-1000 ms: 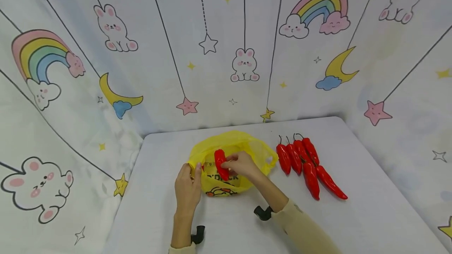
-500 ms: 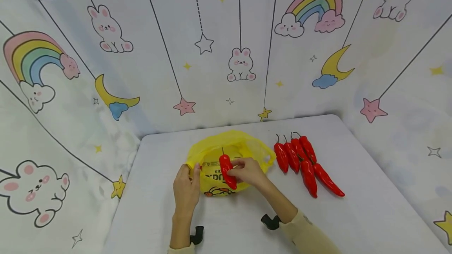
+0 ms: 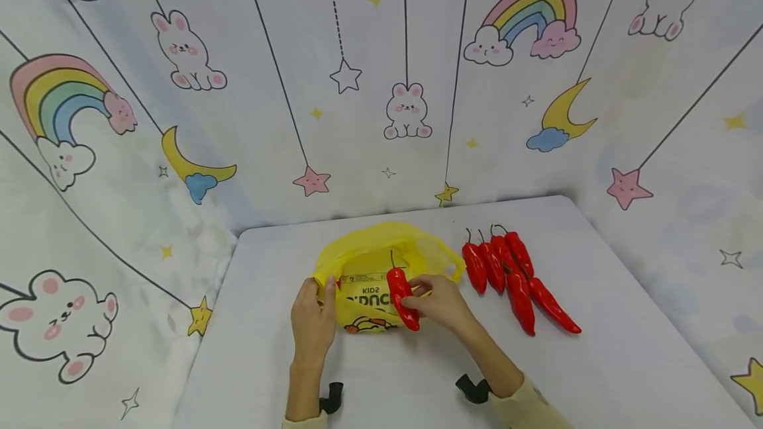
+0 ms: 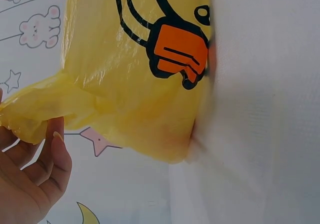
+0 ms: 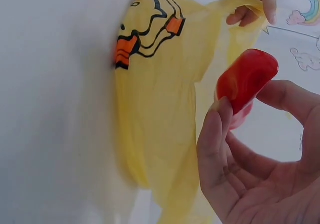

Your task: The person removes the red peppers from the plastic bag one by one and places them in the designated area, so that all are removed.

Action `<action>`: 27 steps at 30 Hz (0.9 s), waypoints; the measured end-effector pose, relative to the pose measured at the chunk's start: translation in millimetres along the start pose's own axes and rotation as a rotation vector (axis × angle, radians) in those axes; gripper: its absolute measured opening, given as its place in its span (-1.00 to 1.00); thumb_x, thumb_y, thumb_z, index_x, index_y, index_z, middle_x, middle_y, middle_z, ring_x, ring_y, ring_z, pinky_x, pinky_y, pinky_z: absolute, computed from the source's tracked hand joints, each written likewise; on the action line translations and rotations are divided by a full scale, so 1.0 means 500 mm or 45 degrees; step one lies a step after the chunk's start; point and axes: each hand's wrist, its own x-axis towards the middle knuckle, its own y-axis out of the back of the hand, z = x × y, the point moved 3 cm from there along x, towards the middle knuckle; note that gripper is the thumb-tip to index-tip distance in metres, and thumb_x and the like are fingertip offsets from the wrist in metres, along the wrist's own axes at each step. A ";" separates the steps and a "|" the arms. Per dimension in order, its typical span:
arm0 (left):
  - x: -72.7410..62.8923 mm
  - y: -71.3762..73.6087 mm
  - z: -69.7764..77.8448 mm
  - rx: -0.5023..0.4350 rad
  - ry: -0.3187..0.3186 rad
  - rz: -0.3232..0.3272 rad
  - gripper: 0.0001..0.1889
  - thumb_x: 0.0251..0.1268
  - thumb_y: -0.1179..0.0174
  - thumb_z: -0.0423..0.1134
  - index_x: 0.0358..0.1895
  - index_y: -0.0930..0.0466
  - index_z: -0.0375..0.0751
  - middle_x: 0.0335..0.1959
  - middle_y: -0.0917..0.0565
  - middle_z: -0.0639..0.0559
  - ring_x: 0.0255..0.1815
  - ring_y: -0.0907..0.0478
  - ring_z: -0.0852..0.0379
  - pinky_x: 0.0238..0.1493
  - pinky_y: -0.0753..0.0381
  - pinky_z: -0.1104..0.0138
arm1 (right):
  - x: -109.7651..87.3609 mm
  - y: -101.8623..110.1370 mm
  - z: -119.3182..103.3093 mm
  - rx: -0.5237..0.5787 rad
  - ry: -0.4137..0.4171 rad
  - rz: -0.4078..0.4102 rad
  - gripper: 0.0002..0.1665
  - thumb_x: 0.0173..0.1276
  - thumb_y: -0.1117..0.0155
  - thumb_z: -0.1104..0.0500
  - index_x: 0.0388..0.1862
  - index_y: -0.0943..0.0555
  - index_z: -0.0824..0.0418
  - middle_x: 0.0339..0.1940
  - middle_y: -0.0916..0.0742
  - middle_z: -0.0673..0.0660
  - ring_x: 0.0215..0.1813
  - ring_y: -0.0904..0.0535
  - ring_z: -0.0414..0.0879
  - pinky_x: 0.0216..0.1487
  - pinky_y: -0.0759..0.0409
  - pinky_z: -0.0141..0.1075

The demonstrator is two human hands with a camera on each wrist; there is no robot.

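Note:
A yellow plastic bag point(image 3: 369, 237) with a printed duck stands on the table, its mouth spread wide. My left hand point(image 3: 312, 316) pinches the bag's left rim, as the left wrist view also shows the yellow film point(image 4: 30, 109) between curled fingers. Between the thumb and fingers of my right hand point(image 3: 438, 300) is a red chili pepper point(image 3: 403, 298), stem up, above the bag's near right edge. The right wrist view has the same pepper point(image 5: 247, 79) beside the bag. A sliver of red shows inside near the left hand; the rest of the bag's contents is hidden.
Several red chili peppers point(image 3: 501, 267) lie in a group to the right of the bag. The white table point(image 3: 256, 270) meets a wall cloth with cartoon prints point(image 3: 357, 151) at its back. Black wrist mounts point(image 3: 473, 389) sit on both forearms.
My right hand has moved the chili pepper rightward and toward me, from over the bag's mouth to its near right edge. My left hand keeps its hold on the rim.

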 end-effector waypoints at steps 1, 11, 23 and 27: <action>0.000 0.000 0.000 0.000 -0.004 0.000 -0.60 0.65 -0.09 0.04 -0.13 -0.57 -0.29 -0.34 -0.55 0.01 -0.37 -0.49 0.14 -0.33 -0.61 0.24 | -0.005 0.005 0.002 -0.028 -0.004 0.024 -0.44 0.21 -0.62 -0.01 0.12 -0.70 0.19 -0.21 -0.73 0.08 -0.31 -0.69 -0.10 -0.27 -0.75 -0.22; -0.001 -0.001 0.002 -0.002 -0.025 0.001 -0.63 0.64 -0.10 0.02 -0.15 -0.58 -0.28 -0.35 -0.54 0.02 -0.39 -0.46 0.16 -0.35 -0.57 0.27 | -0.052 0.071 0.017 -0.239 -0.004 0.262 -0.39 0.17 -0.62 0.00 0.19 -0.69 0.11 -0.17 -0.76 0.02 -0.22 -0.65 -0.09 -0.37 -0.70 -0.25; 0.001 -0.002 0.003 0.004 -0.024 -0.013 -0.62 0.64 -0.10 0.02 -0.13 -0.57 -0.29 -0.34 -0.54 0.01 -0.40 -0.45 0.15 -0.35 -0.56 0.27 | -0.081 0.142 0.060 -0.286 -0.035 0.420 -0.26 0.14 -0.65 -0.03 0.28 -0.63 0.15 -0.03 -0.77 0.14 -0.17 -0.66 -0.01 -0.33 -0.72 -0.22; -0.001 -0.002 0.007 0.004 -0.011 -0.021 -0.61 0.65 -0.09 0.03 -0.11 -0.57 -0.29 -0.34 -0.54 0.01 -0.40 -0.45 0.14 -0.34 -0.57 0.26 | -0.095 0.162 0.071 -0.331 -0.001 0.492 -0.30 0.18 -0.63 -0.01 0.27 -0.64 0.19 -0.05 -0.77 0.19 -0.18 -0.65 0.01 -0.35 -0.70 -0.23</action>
